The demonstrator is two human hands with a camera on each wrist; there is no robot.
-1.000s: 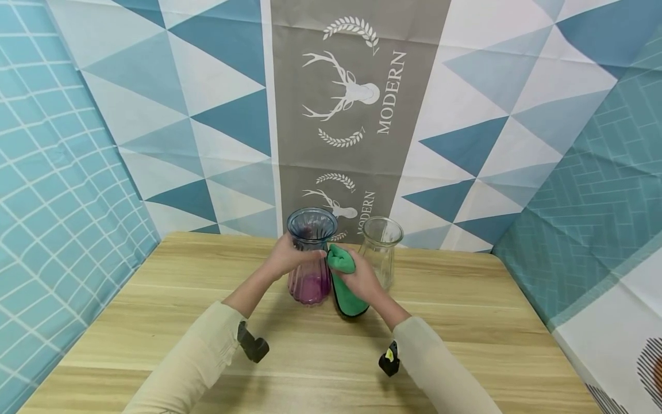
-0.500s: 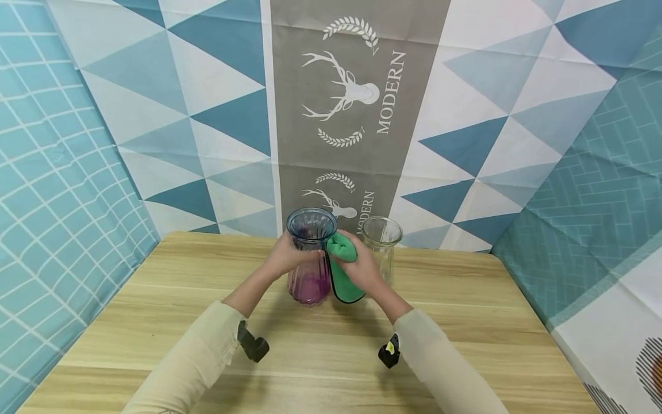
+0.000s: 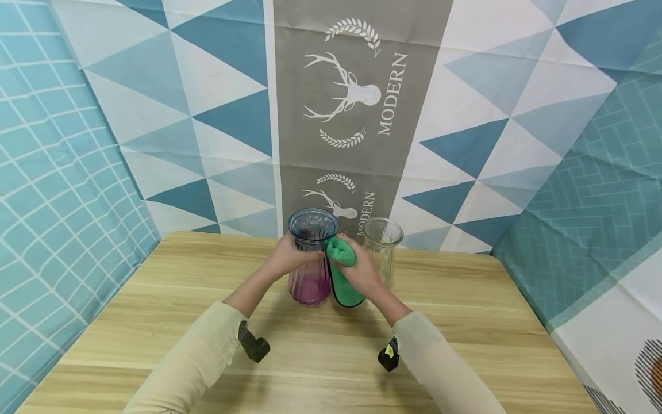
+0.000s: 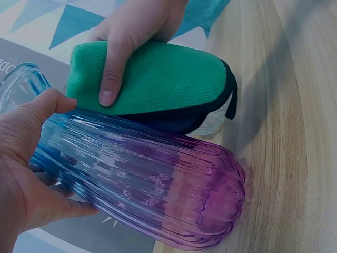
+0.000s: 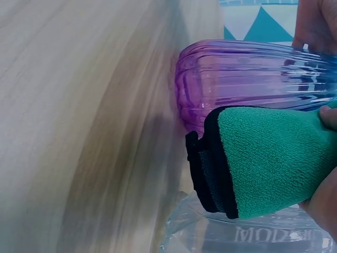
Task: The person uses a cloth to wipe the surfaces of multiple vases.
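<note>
A ribbed glass vase (image 3: pixel 310 282), blue at the flared rim and fading to pink-purple at the base, stands upright on the wooden table. My left hand (image 3: pixel 287 256) grips it below the rim, thumb toward the near side. In my right hand (image 3: pixel 364 272) is a folded green cloth (image 3: pixel 347 290) with dark edging, bunched at the top and hanging down. The cloth lies right along the vase's right side, as the left wrist view shows with the cloth (image 4: pixel 152 76) over the vase (image 4: pixel 158 179). The right thumb (image 4: pixel 109 84) presses on the cloth.
A clear glass vase (image 3: pixel 384 244) stands just right of the cloth, partly behind my right hand. The wooden table (image 3: pixel 320 368) runs back to a wall covering (image 3: pixel 357 115) with a deer print and triangles. Blue tiled sheets (image 3: pixel 52 172) flank the left side.
My right hand has shifted the cloth slightly upward along the coloured vase, then a little down again. The left hand keeps its grip, and the vases stay put.
</note>
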